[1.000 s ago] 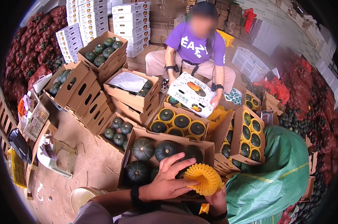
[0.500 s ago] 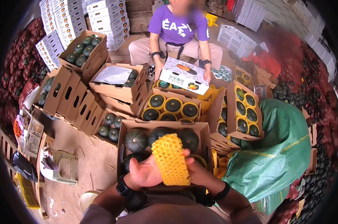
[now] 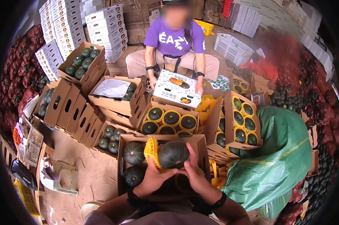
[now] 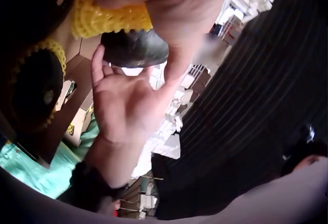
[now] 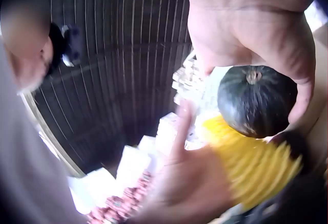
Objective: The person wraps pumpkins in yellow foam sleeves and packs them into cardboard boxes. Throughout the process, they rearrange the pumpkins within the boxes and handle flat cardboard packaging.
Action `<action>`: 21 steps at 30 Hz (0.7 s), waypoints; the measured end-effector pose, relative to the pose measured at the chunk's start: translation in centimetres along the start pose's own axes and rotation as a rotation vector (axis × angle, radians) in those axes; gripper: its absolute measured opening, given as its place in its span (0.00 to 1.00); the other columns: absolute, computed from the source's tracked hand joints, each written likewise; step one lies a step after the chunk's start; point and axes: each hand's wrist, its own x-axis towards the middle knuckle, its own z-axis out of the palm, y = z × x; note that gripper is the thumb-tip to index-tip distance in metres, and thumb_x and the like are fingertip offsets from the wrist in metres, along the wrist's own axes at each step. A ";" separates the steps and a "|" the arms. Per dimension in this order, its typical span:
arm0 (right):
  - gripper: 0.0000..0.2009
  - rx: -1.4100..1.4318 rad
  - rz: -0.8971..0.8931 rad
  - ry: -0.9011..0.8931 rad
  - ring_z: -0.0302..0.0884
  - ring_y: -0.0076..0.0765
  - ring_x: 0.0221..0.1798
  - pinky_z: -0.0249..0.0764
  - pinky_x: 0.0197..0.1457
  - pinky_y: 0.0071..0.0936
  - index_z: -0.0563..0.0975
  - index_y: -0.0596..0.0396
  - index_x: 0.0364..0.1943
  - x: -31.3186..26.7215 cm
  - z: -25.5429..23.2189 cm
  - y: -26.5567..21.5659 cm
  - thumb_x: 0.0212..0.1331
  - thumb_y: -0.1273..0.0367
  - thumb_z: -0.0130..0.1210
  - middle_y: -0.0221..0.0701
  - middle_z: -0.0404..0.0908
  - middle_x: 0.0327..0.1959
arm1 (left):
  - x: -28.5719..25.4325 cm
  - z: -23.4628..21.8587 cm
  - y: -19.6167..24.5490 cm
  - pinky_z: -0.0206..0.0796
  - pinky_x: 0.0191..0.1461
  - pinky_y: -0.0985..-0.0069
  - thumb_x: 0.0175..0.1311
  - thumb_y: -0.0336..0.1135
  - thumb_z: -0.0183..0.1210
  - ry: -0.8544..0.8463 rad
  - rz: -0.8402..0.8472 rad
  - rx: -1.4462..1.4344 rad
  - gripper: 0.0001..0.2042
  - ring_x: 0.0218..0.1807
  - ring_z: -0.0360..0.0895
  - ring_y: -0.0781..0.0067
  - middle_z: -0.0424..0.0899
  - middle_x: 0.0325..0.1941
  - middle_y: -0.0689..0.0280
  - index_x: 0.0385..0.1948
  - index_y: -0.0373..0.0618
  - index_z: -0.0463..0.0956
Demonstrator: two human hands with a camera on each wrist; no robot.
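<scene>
In the head view a dark green pumpkin (image 3: 174,154) is held above a cardboard box (image 3: 120,165) of pumpkins. My right hand (image 3: 199,178) grips it from the right, fingers and thumb around it, as the right wrist view also shows on the pumpkin (image 5: 259,101). My left hand (image 3: 153,180) holds a yellow foam net sleeve (image 3: 151,152) at the pumpkin's left side; part of the pumpkin's left end lies by the net. In the left wrist view the net (image 4: 110,16) sits between the left fingers and the pumpkin (image 4: 134,49).
A seated person in a purple shirt (image 3: 177,37) holds a white printed box (image 3: 178,88) opposite. Boxes of netted pumpkins (image 3: 171,117) stand ahead and to the right, beside a green sack (image 3: 274,161). Stacked cartons (image 3: 70,101) and a plastic stool (image 3: 60,172) are at left.
The yellow net has moved to the left and turned from facing me. A pumpkin is now in my right hand. The person opposite has lowered the white box slightly since the first frame.
</scene>
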 end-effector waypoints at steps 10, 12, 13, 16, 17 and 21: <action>0.17 0.438 0.176 -0.261 0.66 0.29 0.61 0.62 0.62 0.31 0.65 0.54 0.58 -0.8 -3.3 2.3 0.65 0.69 0.46 0.35 0.70 0.57 | -1.5 -0.5 1.5 0.53 0.69 0.61 0.57 0.43 0.61 -0.451 -0.231 -0.740 0.39 0.66 0.62 0.64 0.61 0.66 0.61 0.68 0.46 0.47; 0.09 0.614 0.061 -0.072 0.72 0.27 0.48 0.68 0.51 0.27 0.69 0.54 0.44 -0.1 -3.7 1.0 0.60 0.78 0.49 0.29 0.73 0.45 | -1.4 -0.3 3.1 0.57 0.67 0.64 0.55 0.32 0.63 -0.393 -0.249 -0.641 0.38 0.65 0.64 0.65 0.63 0.65 0.61 0.66 0.44 0.48; 0.09 0.256 -0.162 0.101 0.71 0.26 0.42 0.68 0.46 0.24 0.68 0.54 0.40 0.4 -3.9 0.9 0.57 0.80 0.51 0.28 0.72 0.40 | -1.1 0.0 3.0 0.58 0.66 0.66 0.54 0.27 0.63 -0.321 -0.197 -0.500 0.38 0.64 0.64 0.67 0.64 0.63 0.61 0.66 0.44 0.49; 0.12 -0.503 -0.684 0.424 0.68 0.26 0.32 0.67 0.35 0.20 0.69 0.55 0.37 1.1 -4.4 0.5 0.51 0.83 0.54 0.28 0.68 0.34 | -0.9 1.4 1.8 0.61 0.64 0.71 0.52 0.20 0.63 -0.131 0.010 -0.228 0.38 0.61 0.66 0.70 0.67 0.59 0.62 0.65 0.42 0.50; 0.13 -0.707 -0.843 0.495 0.66 0.25 0.30 0.66 0.33 0.19 0.69 0.55 0.37 1.3 -4.5 0.3 0.49 0.83 0.55 0.29 0.67 0.33 | -0.6 1.7 1.7 0.61 0.63 0.72 0.52 0.18 0.62 -0.073 0.098 -0.166 0.38 0.61 0.66 0.71 0.68 0.58 0.62 0.64 0.42 0.50; 0.18 -0.533 -0.562 0.387 0.70 0.31 0.39 0.69 0.40 0.22 0.71 0.56 0.46 0.2 -2.1 0.9 0.48 0.80 0.58 0.34 0.70 0.41 | -0.3 1.6 1.8 0.61 0.63 0.73 0.52 0.21 0.65 0.080 0.198 0.058 0.37 0.58 0.68 0.72 0.68 0.57 0.61 0.64 0.41 0.52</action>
